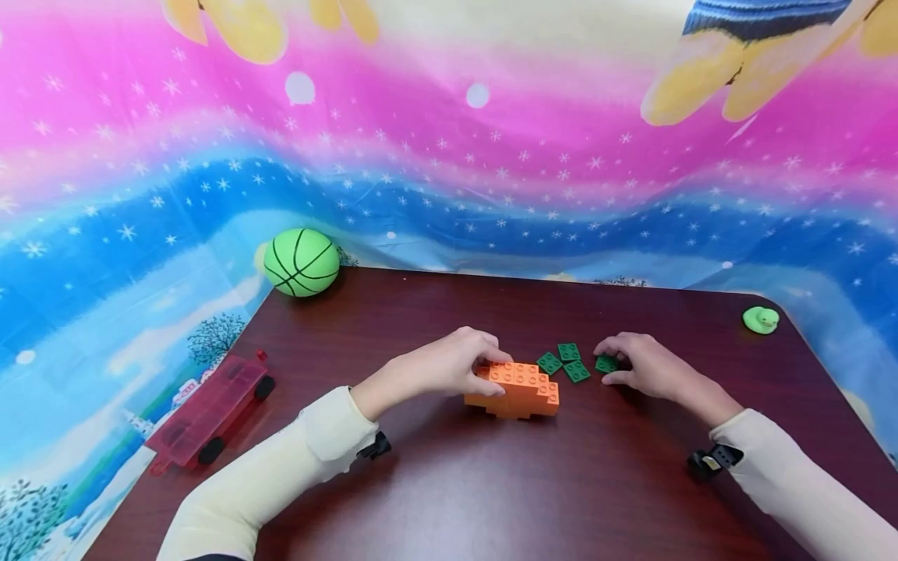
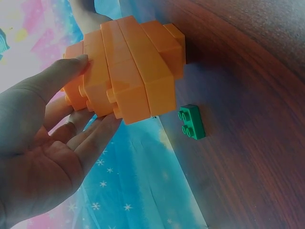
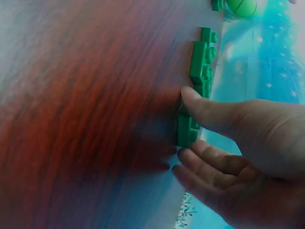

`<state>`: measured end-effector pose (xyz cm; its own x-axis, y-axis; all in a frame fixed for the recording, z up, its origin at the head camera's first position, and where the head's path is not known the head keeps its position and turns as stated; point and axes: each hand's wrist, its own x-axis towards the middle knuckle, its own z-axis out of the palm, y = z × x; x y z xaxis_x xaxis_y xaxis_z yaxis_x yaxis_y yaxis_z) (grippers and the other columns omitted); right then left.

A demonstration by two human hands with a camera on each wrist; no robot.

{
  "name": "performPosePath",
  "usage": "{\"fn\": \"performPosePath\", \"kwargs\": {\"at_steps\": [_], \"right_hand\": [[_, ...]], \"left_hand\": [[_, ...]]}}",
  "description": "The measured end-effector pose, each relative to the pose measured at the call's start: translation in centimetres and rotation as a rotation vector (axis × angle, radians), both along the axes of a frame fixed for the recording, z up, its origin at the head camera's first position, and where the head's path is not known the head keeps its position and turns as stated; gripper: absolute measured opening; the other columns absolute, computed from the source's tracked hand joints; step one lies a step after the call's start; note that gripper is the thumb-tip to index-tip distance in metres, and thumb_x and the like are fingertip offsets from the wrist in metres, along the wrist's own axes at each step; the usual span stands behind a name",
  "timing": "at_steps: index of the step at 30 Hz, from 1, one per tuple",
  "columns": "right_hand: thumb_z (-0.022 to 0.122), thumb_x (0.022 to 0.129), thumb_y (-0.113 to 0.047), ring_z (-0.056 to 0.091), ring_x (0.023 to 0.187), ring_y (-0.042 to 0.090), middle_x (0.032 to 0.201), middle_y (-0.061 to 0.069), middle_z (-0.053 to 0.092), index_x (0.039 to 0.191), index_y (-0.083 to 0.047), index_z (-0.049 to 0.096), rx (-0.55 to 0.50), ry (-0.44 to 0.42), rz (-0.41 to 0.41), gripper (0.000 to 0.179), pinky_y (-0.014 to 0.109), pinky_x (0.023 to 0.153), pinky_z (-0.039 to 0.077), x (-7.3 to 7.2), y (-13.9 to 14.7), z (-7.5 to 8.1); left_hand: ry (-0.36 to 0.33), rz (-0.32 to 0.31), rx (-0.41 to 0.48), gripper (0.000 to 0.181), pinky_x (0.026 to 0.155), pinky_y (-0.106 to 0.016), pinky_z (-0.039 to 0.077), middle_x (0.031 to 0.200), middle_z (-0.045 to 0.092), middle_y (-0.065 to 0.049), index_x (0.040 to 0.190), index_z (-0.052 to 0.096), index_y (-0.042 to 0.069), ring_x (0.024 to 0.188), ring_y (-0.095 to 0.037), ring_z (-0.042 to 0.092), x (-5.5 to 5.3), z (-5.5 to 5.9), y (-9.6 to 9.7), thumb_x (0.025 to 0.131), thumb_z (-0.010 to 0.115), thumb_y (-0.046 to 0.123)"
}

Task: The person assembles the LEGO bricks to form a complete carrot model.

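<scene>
My left hand (image 1: 452, 365) grips a stepped block of joined orange toy bricks (image 1: 515, 397) at its left end. Thumb and fingers lie on opposite sides of the orange block (image 2: 128, 71) in the left wrist view. Over to the right, my right hand (image 1: 645, 365) reaches around a single green toy brick (image 1: 606, 363). The right wrist view has this green brick (image 3: 185, 130) between the thumb (image 3: 205, 107) and the spread fingers, which stand slightly wider than it. Between the hands lie more green bricks (image 1: 577, 371), studs up on the table.
A pink see-through toy car body with black wheels (image 1: 210, 413) is at the table's left edge. At the back left corner sits a green ball (image 1: 302, 262), and a green rubber duck (image 1: 761, 319) at the back right. A printed cloth (image 1: 449, 187) hangs behind the brown table (image 1: 449, 499).
</scene>
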<state>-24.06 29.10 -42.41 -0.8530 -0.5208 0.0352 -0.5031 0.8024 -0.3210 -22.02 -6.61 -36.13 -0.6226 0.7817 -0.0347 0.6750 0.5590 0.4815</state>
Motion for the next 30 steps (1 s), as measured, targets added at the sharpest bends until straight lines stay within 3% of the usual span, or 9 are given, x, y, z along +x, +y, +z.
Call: {"fn": "performPosePath", "kwargs": {"at_steps": [8,12,19,24,30], "right_hand": [[0.083,0.086,-0.011,0.072,0.095,0.024,0.104,0.007,0.074,0.111,-0.009,0.071,-0.131,-0.017,-0.045,0.027,0.044,0.082,0.060,0.2,-0.4,0.9],[0.085,0.084,-0.011,0.073,0.096,0.018,0.106,-0.001,0.074,0.108,-0.015,0.074,-0.247,0.075,0.033,0.027,0.041,0.083,0.061,1.2,-2.1,2.4],[0.088,0.079,-0.006,0.073,0.090,0.009,0.105,-0.007,0.073,0.108,-0.020,0.074,-0.398,0.166,0.243,0.034,0.018,0.081,0.057,3.6,-6.2,5.8],[0.088,0.079,-0.007,0.067,0.086,0.005,0.105,-0.007,0.074,0.107,-0.023,0.074,-0.403,0.204,0.310,0.035,0.015,0.074,0.053,4.6,-7.7,7.0],[0.086,0.081,-0.009,0.060,0.077,0.000,0.107,-0.007,0.073,0.104,-0.023,0.078,-0.376,0.180,0.323,0.028,0.018,0.057,0.047,4.9,-8.3,7.1]], "left_hand": [[-0.014,0.003,0.003,0.043,0.074,-0.019,0.049,0.103,0.068,-0.001,0.131,0.072,0.011,0.086,-0.009,0.057,0.1,0.0,-0.1,0.092,0.079,0.027],[-0.016,0.004,0.006,0.044,0.071,-0.020,0.047,0.098,0.067,0.000,0.131,0.072,0.010,0.083,-0.010,0.055,0.1,-0.1,-0.1,0.091,0.080,0.027],[-0.003,0.003,0.015,0.043,0.071,-0.020,0.046,0.096,0.066,0.000,0.130,0.072,0.010,0.082,-0.012,0.055,0.0,0.0,-0.1,0.091,0.080,0.026],[-0.005,-0.006,0.016,0.043,0.072,-0.019,0.049,0.099,0.068,-0.001,0.129,0.073,0.010,0.084,-0.010,0.058,-0.1,0.0,-0.1,0.090,0.080,0.026],[-0.017,-0.003,0.012,0.043,0.073,-0.019,0.049,0.101,0.069,-0.002,0.130,0.072,0.009,0.085,-0.009,0.058,-0.1,0.1,-0.1,0.091,0.080,0.026]]}}
